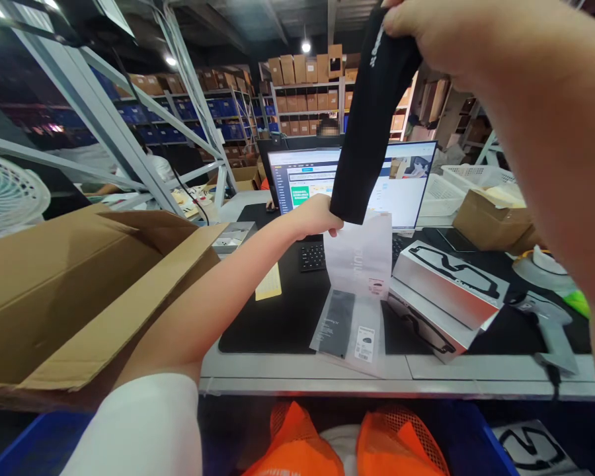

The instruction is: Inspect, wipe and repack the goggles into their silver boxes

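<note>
A long black fabric sleeve with small pale lettering near its top hangs at a slant in front of the monitor. My right hand pinches its upper end, partly cut off by the frame edge. At the lower end, my left hand has its fingers closed at the sleeve's corner. A translucent printed bag stands just below those fingers; whether they grip it too, I cannot tell. Closer to me, another clear bag with a dark insert and a white label lies on the black mat.
Two silver boxes printed with black frames are stacked on the right. Beyond them lie a barcode scanner and a small carton. An open cardboard box fills the left. The monitor and keyboard stand behind my hands.
</note>
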`<action>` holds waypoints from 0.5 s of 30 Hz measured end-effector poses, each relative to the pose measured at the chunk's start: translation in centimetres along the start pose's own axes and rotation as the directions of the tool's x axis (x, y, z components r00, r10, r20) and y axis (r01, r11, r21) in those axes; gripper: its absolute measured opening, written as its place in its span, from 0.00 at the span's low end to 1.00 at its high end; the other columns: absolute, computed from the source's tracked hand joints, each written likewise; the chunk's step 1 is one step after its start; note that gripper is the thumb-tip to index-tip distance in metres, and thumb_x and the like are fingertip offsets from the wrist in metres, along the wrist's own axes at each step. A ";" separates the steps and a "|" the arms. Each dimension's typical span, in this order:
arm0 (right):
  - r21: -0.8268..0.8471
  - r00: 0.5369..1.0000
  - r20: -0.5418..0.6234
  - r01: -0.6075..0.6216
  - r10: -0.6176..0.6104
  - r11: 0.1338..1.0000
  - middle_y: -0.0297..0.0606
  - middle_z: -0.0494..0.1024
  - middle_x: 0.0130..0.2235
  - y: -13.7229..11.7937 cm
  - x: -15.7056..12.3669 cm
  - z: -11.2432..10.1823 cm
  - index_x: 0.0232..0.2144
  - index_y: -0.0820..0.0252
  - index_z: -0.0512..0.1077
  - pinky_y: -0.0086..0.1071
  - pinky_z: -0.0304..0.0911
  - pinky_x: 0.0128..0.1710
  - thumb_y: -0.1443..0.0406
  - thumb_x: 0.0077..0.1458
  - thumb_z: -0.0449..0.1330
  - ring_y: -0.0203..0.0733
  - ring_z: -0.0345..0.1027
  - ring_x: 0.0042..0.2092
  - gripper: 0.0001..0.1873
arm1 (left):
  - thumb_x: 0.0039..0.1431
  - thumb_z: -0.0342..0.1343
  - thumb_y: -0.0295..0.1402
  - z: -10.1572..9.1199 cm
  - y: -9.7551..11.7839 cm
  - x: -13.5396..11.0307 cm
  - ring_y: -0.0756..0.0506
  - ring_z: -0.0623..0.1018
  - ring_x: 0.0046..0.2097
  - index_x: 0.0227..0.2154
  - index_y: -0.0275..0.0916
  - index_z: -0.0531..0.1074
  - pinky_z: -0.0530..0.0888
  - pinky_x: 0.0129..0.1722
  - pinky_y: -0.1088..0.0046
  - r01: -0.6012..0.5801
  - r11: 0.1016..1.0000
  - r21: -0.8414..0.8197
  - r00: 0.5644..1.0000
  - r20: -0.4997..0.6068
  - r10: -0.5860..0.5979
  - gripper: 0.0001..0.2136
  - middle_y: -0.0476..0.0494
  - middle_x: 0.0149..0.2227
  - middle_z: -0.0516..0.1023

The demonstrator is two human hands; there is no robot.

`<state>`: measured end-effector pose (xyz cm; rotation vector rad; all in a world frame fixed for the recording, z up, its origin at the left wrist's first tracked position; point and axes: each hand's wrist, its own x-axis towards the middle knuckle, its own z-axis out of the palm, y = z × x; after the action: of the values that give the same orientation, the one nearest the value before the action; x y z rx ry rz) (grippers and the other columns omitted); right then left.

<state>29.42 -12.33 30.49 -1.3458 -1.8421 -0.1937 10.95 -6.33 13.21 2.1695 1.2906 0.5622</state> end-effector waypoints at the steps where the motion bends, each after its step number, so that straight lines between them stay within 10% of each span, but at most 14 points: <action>1: -0.003 0.996 -0.086 0.001 -0.001 1.000 0.36 0.79 0.51 0.2 -0.1 0.5 0.47 0.62 0.78 0.36 0.64 0.46 0.67 0.56 0.57 0.48 0.70 0.54 0.18 | 0.40 0.60 0.27 0.0 -0.1 0.0 0.40 0.77 0.30 0.25 0.39 0.76 0.67 0.26 0.67 0.000 1.000 -0.014 1.000 0.009 0.000 0.06 0.42 0.26 0.80; 15: -0.040 0.966 -0.185 0.177 -0.181 0.983 0.43 0.81 0.41 2.0 1.3 2.0 0.43 0.68 0.80 0.34 0.65 0.44 0.67 0.55 0.63 0.36 0.70 0.39 0.15 | 0.36 0.61 0.24 0.2 -0.6 -1.0 0.43 0.77 0.29 0.22 0.41 0.70 0.68 0.26 0.68 0.020 0.992 -0.128 0.999 0.033 -0.015 0.08 0.47 0.21 0.74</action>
<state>29.94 -9.47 29.40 -1.1340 -1.8043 -0.4235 10.24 -7.01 12.55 2.0517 1.2212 0.5849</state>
